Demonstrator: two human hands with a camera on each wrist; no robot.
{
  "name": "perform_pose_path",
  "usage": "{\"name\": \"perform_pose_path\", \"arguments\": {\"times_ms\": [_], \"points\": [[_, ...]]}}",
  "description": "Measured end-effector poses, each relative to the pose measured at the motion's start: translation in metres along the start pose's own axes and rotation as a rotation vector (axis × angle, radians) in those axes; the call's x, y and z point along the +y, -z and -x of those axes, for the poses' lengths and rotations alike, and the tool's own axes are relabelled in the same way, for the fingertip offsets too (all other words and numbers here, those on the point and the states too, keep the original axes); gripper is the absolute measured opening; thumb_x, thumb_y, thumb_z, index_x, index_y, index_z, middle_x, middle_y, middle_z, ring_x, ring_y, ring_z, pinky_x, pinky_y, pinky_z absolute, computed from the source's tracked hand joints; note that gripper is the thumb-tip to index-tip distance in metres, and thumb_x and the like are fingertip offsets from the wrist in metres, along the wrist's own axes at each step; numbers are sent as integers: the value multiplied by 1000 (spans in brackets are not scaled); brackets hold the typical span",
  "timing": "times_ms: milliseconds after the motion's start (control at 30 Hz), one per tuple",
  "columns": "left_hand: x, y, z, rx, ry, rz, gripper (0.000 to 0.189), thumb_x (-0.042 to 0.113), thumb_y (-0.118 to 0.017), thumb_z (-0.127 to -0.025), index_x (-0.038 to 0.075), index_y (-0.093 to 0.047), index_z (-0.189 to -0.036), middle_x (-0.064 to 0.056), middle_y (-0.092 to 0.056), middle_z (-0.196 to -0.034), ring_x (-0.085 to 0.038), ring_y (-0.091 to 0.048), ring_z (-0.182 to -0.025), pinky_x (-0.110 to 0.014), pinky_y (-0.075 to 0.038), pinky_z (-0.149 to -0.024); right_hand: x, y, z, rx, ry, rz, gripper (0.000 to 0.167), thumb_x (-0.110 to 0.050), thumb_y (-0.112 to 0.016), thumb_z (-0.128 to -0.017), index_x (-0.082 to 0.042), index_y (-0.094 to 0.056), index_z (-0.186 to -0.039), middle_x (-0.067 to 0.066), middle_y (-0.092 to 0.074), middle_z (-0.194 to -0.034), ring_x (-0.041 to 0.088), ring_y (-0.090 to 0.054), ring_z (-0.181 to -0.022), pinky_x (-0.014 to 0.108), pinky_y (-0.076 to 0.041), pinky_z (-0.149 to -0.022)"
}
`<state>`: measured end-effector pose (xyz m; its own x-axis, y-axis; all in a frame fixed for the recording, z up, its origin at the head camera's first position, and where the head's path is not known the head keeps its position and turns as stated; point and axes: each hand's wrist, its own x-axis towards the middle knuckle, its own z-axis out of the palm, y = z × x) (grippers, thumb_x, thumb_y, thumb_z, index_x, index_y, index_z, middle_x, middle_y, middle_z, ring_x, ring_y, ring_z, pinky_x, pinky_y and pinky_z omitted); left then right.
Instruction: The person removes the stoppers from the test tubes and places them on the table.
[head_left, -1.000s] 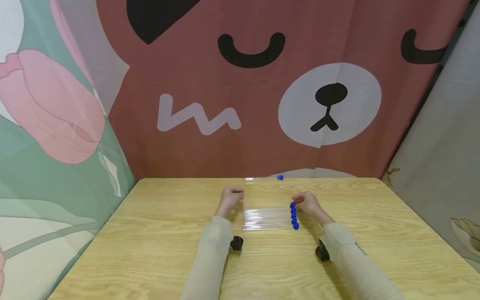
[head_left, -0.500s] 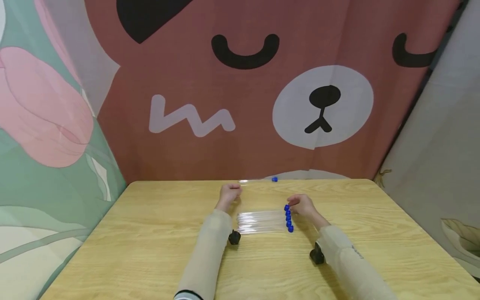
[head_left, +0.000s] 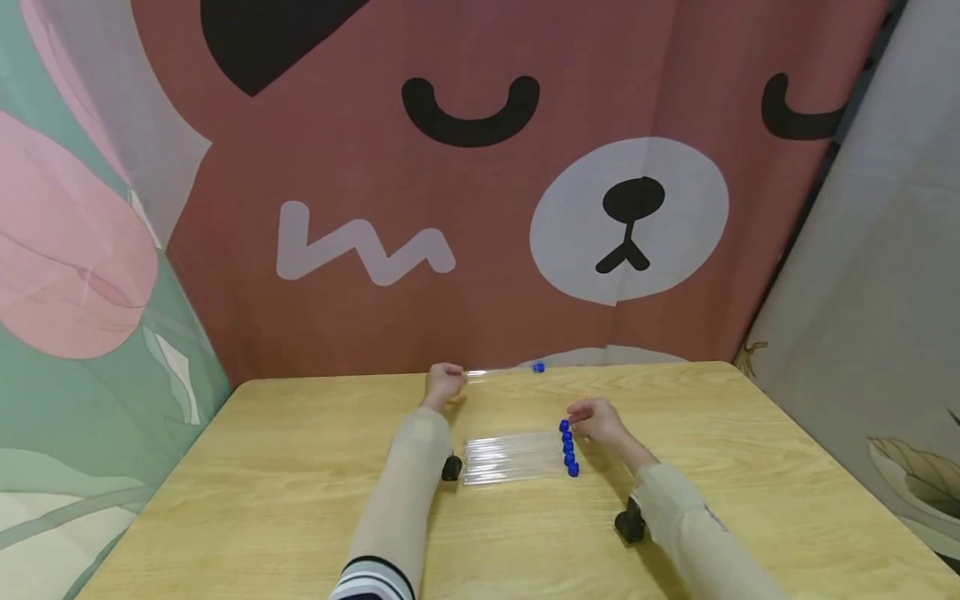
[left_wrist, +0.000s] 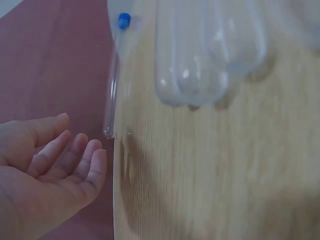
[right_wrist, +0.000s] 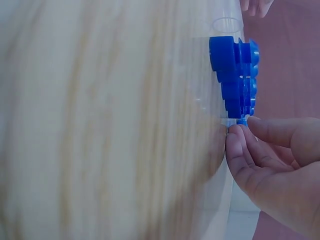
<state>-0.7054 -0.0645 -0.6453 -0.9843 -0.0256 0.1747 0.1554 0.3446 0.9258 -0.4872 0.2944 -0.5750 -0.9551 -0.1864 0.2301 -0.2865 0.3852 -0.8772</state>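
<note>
Several clear test tubes (head_left: 513, 458) lie side by side on the table, with a row of blue caps (head_left: 568, 450) along their right ends. A single clear tube (left_wrist: 112, 95) with a blue cap (left_wrist: 124, 20) lies apart along the far edge. My left hand (head_left: 444, 384) is beside that tube's rounded end; its fingers are loosely bent and hold nothing in the left wrist view. My right hand (head_left: 597, 420) is at the far end of the cap row. In the right wrist view its thumb and fingertips are right by the farthest cap, with a gap between them.
The wooden table (head_left: 300, 467) ends at a patterned curtain (head_left: 480, 317) behind it. A grey curtain (head_left: 832, 300) hangs at the right side. Dark wrist cameras (head_left: 630, 522) hang under both sleeves.
My left hand has moved toward the far edge, to the single tube's rounded end. My right hand stays by the cap row. The head view has shifted; the tubes and caps keep their arrangement.
</note>
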Motion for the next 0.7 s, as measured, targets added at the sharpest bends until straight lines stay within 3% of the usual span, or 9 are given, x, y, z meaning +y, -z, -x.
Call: {"name": "perform_pose_path", "arguments": {"times_ms": [67, 133, 233, 300, 333, 400, 500, 600, 700], "points": [[-16, -8, -15, -3, -47, -55, 30, 33, -79, -63, 22, -68, -89, 3, -65, -84, -15, -61, -68, -31, -50, -57, 37, 2, -12, -7, 9, 5, 27, 5, -68, -69, -2, -64, -95, 10, -64, -78, 19, -62, -66, 30, -51, -50], [-13, -9, -17, 3, -95, -116, 29, 31, -78, -63, 23, -67, -89, 5, -64, -84, -15, -60, -72, -31, -49, -62, 3, 0, 0, -25, -5, 19, 27, 6, -66, -73, 2, -63, -99, 14, -64, -82, 22, -61, -71, 31, -51, -55], [26, 1, 10, 2, -185, -202, 27, 21, -75, -66, 17, -67, -92, 2, -65, -87, -16, -60, -79, -30, -48, -67, -53, -1, 23, -47, 42, -16, 23, 7, -65, -73, 2, -64, -95, 12, -63, -79, 20, -60, -68, 28, -50, -53], [60, 11, 34, -31, -218, -246, 30, 16, -73, -69, 11, -66, -98, -2, -65, -93, -19, -59, -85, -30, -47, -71, -106, -3, 42, -45, -4, -14, 21, 8, -64, -74, 4, -63, -94, 12, -63, -79, 19, -60, -68, 28, -50, -55], [79, 18, 46, -72, -215, -264, 31, 17, -71, -73, 9, -64, -102, -4, -64, -99, -20, -57, -91, -31, -46, -76, -110, -3, 43, -39, -29, -13, 20, 7, -65, -73, 6, -63, -93, 13, -63, -78, 19, -60, -67, 28, -50, -54], [109, 28, 66, -115, -247, -301, 34, 16, -69, -76, 6, -62, -107, -7, -62, -106, -21, -55, -96, -29, -45, -77, -151, -7, 58, -23, -77, 27, 19, 10, -62, -74, 12, -60, -93, 17, -62, -78, 21, -60, -68, 28, -50, -56], [133, 35, 74, -204, -228, -379, 38, 18, -64, -81, 5, -57, -116, -9, -56, -116, -22, -49, -106, -31, -43, -81, -185, -11, 68, -5, -149, 96, 22, 13, -57, -77, 21, -53, -97, 25, -59, -82, 26, -59, -71, 30, -51, -61], [127, 28, 58, -230, -236, -480, 39, 16, -63, -80, 5, -57, -117, -10, -56, -116, -23, -49, -107, -32, -43, -80, -189, -12, 68, -2, -164, 105, 22, 14, -56, -77, 21, -53, -98, 25, -59, -82, 25, -59, -70, 29, -50, -60], [107, 15, 34, -255, -281, -540, 37, 14, -63, -78, 6, -59, -115, -7, -58, -113, -23, -50, -107, -33, -43, -81, -171, -8, 64, -17, -104, 59, 21, 9, -60, -77, 15, -58, -97, 18, -62, -82, 20, -59, -69, 27, -49, -58]]}}
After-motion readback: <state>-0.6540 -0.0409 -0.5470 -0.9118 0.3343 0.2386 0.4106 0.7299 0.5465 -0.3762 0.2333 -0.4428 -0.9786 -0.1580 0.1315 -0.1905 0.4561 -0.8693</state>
